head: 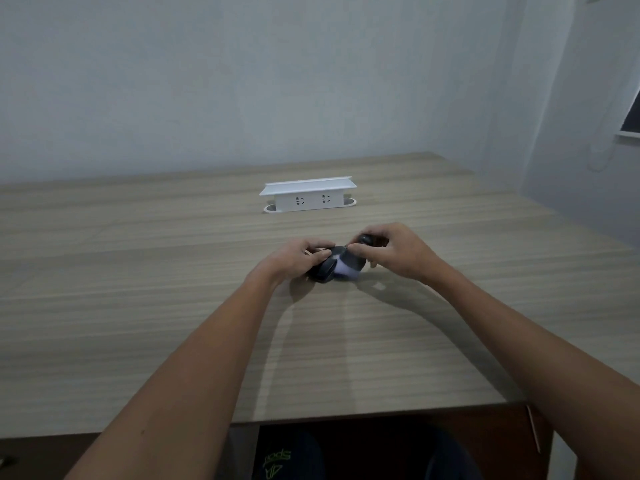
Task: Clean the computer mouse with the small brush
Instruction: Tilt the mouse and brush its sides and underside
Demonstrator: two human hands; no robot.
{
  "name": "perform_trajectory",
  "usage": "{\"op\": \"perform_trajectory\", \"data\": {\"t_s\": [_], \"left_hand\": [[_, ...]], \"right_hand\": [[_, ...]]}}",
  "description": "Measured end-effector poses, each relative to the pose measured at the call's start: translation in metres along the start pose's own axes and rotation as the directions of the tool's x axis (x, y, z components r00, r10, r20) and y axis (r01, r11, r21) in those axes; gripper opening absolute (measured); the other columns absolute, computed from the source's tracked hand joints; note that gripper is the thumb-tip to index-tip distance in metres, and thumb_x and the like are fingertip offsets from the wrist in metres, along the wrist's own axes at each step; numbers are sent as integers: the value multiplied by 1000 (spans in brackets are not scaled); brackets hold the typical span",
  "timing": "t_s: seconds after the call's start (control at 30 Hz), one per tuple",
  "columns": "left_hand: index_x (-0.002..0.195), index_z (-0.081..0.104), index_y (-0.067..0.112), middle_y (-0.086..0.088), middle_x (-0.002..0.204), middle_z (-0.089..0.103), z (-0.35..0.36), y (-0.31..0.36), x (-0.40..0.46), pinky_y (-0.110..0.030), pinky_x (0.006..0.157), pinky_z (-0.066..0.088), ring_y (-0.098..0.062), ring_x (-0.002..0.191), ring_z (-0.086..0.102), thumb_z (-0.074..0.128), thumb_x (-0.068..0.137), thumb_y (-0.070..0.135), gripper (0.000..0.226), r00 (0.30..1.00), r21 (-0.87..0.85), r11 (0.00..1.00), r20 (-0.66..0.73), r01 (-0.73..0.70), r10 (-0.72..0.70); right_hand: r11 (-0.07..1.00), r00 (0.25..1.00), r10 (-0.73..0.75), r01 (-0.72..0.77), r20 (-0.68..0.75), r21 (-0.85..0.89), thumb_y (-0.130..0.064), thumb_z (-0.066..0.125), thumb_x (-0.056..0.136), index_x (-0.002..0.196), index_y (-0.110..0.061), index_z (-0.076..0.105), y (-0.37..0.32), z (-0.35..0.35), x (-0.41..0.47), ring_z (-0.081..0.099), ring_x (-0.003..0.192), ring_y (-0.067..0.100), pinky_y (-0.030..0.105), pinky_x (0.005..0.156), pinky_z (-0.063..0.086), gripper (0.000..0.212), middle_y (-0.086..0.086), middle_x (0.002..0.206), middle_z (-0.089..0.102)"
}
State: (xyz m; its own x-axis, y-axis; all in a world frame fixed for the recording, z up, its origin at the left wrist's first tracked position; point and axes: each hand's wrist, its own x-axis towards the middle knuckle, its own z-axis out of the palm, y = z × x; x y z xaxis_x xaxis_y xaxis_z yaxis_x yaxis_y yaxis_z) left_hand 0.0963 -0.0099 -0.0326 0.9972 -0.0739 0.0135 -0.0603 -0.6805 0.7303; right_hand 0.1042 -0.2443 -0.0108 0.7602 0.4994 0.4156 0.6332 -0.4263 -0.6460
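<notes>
Gripping from the left, left hand (298, 258) has fingers wrapped around one dark grey, rounded plastic computer mouse (334, 268), which sits on the wood-grain laminate desk (138, 289), mid-desk. Mouse is tilted, pale patch on its near side. Right hand (394, 252) is pinched shut on one small dark object (365, 240) touching the mouse's far-right edge; likely the small brush, too blurred to confirm bristles. One white plastic power strip box (307, 195) with two visible outlets stands behind, well apart. Two bare forearms, two hands, one mouse.
</notes>
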Motion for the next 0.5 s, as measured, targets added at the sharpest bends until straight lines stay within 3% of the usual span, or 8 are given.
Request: {"op": "perform_trajectory", "data": {"t_s": [0.03,0.13,0.2,0.33,0.37,0.5], "left_hand": [[134,64,26,-10,125,70,0,-1,0,-40,108,47,-25,117,64,58,99,27,35,1000,1,1000,-2,-4,4],[135,64,27,-9,123,70,1,0,0,-38,105,49,-23,114,64,57,100,28,36,1000,8,1000,-11,-8,8],[135,63,27,-9,121,70,1,1,0,-36,102,50,-24,112,64,56,100,28,36,1000,2,1000,-12,-2,2],[134,65,27,-6,123,71,0,-2,2,-37,105,49,-22,114,65,58,99,28,35,1000,6,1000,-9,-8,8],[134,65,27,-6,123,70,0,-1,2,-37,106,49,-21,115,64,58,99,28,35,1000,13,1000,-11,-5,5],[136,63,25,-6,121,70,1,1,1,-33,103,49,-21,111,64,56,101,26,36,1000,7,1000,-11,-9,9]], "right_hand": [[1000,1000,8,-8,16,-3,-23,73,88,92,-15,80,0,2,0,62,59,3,19,61,51,11,-6,74,74],[980,986,1,-34,-169,-196,-20,72,85,89,-15,81,10,5,6,63,69,7,17,64,43,11,-2,82,78],[976,971,-15,-38,-237,-217,-19,72,85,90,-13,81,11,2,4,64,72,7,14,64,42,11,-1,82,78],[1000,1000,-1,1,13,23,-23,73,89,94,-13,80,1,-1,-2,65,59,6,22,60,53,14,0,76,76],[1000,1000,10,-10,24,15,-24,73,89,94,-13,80,1,1,-1,65,60,7,25,63,54,14,1,77,77],[976,972,-24,-28,-235,-214,-19,73,84,87,-13,81,10,6,6,63,69,7,22,67,45,11,-2,80,78]]}}
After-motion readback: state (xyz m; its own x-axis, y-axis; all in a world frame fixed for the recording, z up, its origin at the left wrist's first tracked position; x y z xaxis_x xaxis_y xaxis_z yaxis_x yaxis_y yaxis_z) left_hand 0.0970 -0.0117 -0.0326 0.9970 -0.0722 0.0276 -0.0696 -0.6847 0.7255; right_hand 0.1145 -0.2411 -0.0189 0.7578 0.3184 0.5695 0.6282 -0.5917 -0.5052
